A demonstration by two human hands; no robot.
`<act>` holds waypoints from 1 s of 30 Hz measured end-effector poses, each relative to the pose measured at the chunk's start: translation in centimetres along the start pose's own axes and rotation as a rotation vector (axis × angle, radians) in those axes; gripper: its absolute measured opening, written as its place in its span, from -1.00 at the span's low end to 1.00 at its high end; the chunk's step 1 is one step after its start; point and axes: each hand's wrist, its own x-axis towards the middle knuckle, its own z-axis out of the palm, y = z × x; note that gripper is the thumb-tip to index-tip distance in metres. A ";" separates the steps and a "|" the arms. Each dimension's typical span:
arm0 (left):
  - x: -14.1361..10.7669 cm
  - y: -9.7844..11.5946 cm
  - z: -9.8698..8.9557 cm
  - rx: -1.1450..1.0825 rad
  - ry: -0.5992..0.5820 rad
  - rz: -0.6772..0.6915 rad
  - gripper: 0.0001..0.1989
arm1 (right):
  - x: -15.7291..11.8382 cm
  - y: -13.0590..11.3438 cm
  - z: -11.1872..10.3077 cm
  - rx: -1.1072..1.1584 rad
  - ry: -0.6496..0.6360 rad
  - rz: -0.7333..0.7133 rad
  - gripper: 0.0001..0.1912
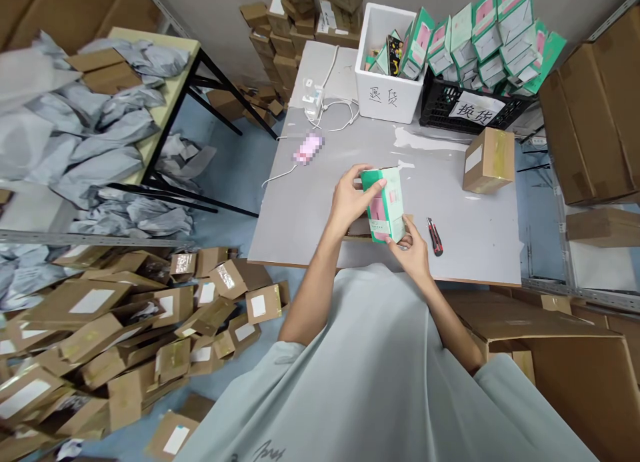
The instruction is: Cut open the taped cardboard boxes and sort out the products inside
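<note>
Between my two hands I hold a small green, white and pink product box [384,205], tilted a little above the table near its front edge. My left hand [354,199] grips its upper left part, thumb across the front. At the lower right corner, the fingers of my right hand [411,252] close on the box. Partly hidden beneath it lies something of brown cardboard [357,230]. A red and black box cutter [435,237] rests on the table to the right of my right hand.
On the grey table [310,229] stand a white bin [385,92], a black crate [440,109] of similar green boxes and a taped carton [489,161]. A charger with cables [314,102] lies back left. Opened cartons [145,329] cover the floor at left; grey parcels [100,115] fill a side table.
</note>
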 end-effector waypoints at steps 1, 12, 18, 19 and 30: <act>0.1 -0.1 -0.2 -0.033 -0.020 -0.024 -0.40 | 0.0 0.1 -0.2 0.046 -0.012 0.005 0.04; 0.5 -4.8 -0.3 -0.531 -0.233 -0.342 -0.28 | -0.6 -0.2 -1.5 0.517 -0.400 0.281 -0.28; 0.4 -5.8 -0.3 -0.581 -0.238 -0.345 -0.31 | -0.3 1.0 -1.5 0.570 -0.448 0.341 -0.35; 0.4 -5.6 -0.4 -0.565 -0.224 -0.332 -0.30 | -0.2 1.1 -1.6 0.566 -0.454 0.346 -0.35; 0.9 -3.2 -0.3 -0.205 0.067 -0.191 -0.44 | -0.6 -0.2 -0.6 0.021 -0.082 0.071 0.20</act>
